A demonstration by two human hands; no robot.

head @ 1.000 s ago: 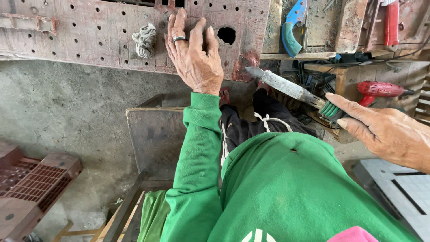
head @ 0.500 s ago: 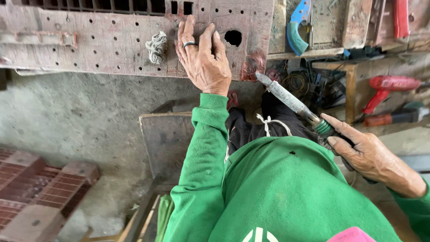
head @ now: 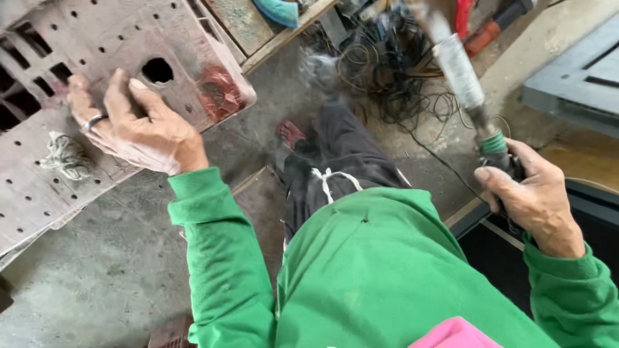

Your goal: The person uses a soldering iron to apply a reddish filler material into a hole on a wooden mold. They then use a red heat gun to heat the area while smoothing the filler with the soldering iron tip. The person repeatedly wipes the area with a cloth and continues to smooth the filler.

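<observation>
Closest to the camera is the soft green sweatshirt of the person, creased at the sleeves, with a pink patch at the bottom edge. Below it show dark trousers with a white drawstring. The right hand is clenched around the handle of a long flat metal file, whose dull grey blade is blurred and points up and away; a green band rings its neck just above the thumb. The left hand, a ring on one finger, lies spread and pressed flat on a worn reddish plastic crate, grasping nothing. The crate is dusty, pierced with small round holes and one larger ragged hole just beyond the fingers, and it tilts over the rough grey concrete floor. A knotted grey rag hangs on the crate by the little finger. Farther off lies a tangle of thin black wires, and a turquoise curved object rests on a wooden plank.
</observation>
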